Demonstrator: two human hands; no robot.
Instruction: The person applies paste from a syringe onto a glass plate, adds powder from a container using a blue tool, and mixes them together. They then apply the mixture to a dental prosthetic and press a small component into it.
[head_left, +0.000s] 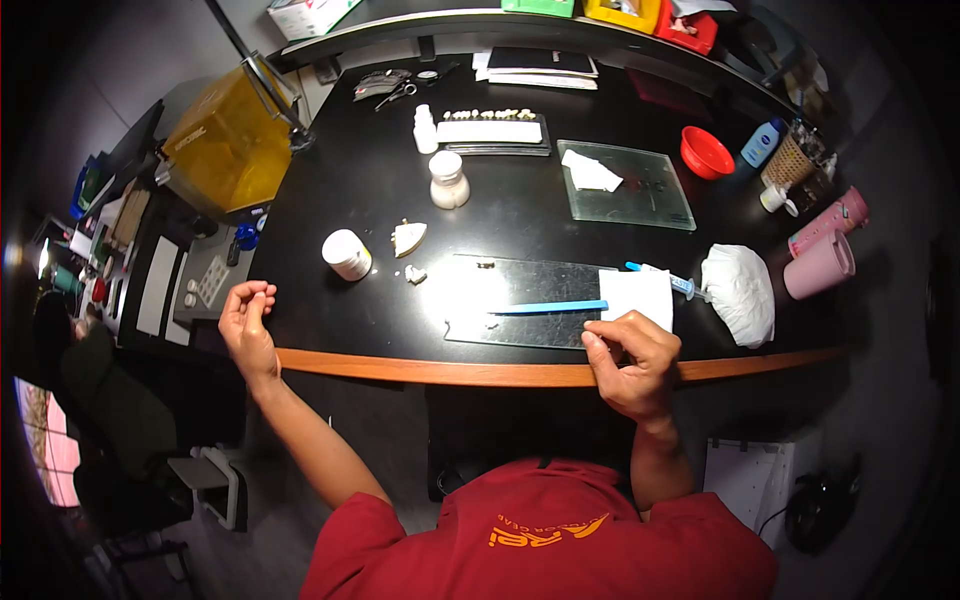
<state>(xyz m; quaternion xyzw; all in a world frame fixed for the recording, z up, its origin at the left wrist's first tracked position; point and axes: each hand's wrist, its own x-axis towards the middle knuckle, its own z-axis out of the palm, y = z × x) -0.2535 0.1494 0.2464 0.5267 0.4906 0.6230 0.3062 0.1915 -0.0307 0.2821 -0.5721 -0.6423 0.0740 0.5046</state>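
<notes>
Presently, find a slim blue stick [545, 307] lying on a glass slab [540, 275] near the worktop's [500, 373] front edge, with its broader end over the white paper [640, 292]. Looks light and fairly stiff, perhaps with slight flex, and may slide on smooth glass. Best taken by that broader end in a low pinch, with little pressure toward the thin one. Should treat the slab as brittle. Just beside the paper, see a right hand [638, 360], half open, fingers curled and thumb close to forefinger, with no held object visible. By the worktop's front-left corner, see a left hand [248, 325], loosely half open and apparently empty. Farther out, note a white jar [345, 255] toward the left edge and a white bundle [738, 295] toward the right.
</notes>
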